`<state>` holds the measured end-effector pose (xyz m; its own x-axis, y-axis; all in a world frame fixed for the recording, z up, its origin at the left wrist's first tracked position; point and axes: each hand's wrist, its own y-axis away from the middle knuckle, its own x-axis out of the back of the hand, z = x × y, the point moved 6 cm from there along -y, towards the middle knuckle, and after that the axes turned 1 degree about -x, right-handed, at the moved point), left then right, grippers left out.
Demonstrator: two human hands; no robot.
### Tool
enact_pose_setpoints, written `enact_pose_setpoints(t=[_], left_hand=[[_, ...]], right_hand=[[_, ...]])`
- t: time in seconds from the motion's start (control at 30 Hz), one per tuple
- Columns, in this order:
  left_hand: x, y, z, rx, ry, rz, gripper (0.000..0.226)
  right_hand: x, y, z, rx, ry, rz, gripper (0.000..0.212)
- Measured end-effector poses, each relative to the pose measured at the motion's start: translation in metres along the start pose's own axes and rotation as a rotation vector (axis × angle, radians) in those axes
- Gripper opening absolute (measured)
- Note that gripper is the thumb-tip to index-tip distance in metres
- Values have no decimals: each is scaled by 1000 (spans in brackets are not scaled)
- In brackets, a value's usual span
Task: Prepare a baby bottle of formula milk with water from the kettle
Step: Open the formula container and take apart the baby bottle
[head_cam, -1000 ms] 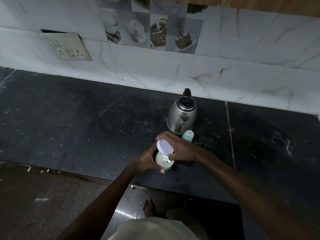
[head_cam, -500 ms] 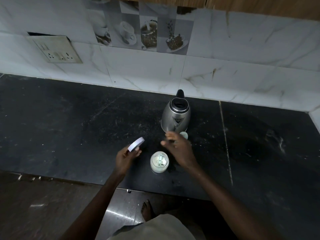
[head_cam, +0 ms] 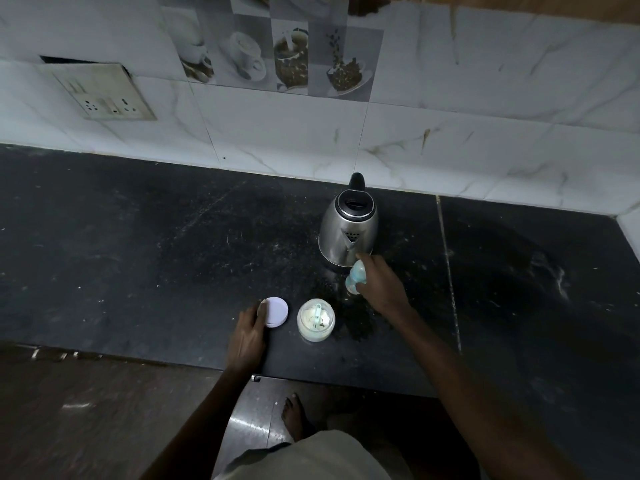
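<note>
Head view: steel kettle (head_cam: 348,233) upright on the far side of the black counter (head_cam: 138,254), close to the tiled wall. Right hand (head_cam: 381,289) is curled round the teal baby bottle (head_cam: 356,277), just near of the kettle base; can't tell if the bottle touches the counter. Open formula jar (head_cam: 316,323) stands near-left of the bottle, with powder and a pale scoop inside. Lavender lid (head_cam: 276,312) lies flat just left of the jar, apart from it. Left hand (head_cam: 247,336) grips the lid's left edge, fingers bent over it. Wall socket (head_cam: 104,95) far left.
</note>
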<state>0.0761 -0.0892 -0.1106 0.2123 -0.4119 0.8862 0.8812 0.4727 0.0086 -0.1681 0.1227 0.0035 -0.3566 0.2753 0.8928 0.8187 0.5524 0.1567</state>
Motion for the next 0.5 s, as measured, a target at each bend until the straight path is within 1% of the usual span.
enact_pose_setpoints(t=[0.03, 0.07, 0.13, 0.2, 0.27, 0.33, 0.4, 0.5], left_hand=[[0, 1, -2, 18, 16, -33, 84], [2, 1, -2, -5, 9, -44, 83], [8, 5, -1, -42, 27, -37, 75], [21, 9, 7, -68, 78, 28, 63], [34, 11, 25, -69, 211, 116, 54], [45, 11, 57, -98, 335, 191, 52], [51, 12, 101, -195, 392, 222, 52], [36, 23, 165, -369, 460, 123, 58]], right_hand=[[1, 0, -1, 5, 13, 5, 79], [3, -1, -1, 11, 26, 8, 75], [5, 1, -1, 25, 44, -9, 70], [6, 7, -1, 34, 68, -46, 68], [4, 19, 0, 36, 86, -79, 66], [-1, 35, 0, 38, 108, -91, 63], [-6, 51, 0, 31, 128, -89, 63], [-11, 72, 2, -13, 163, -86, 61]])
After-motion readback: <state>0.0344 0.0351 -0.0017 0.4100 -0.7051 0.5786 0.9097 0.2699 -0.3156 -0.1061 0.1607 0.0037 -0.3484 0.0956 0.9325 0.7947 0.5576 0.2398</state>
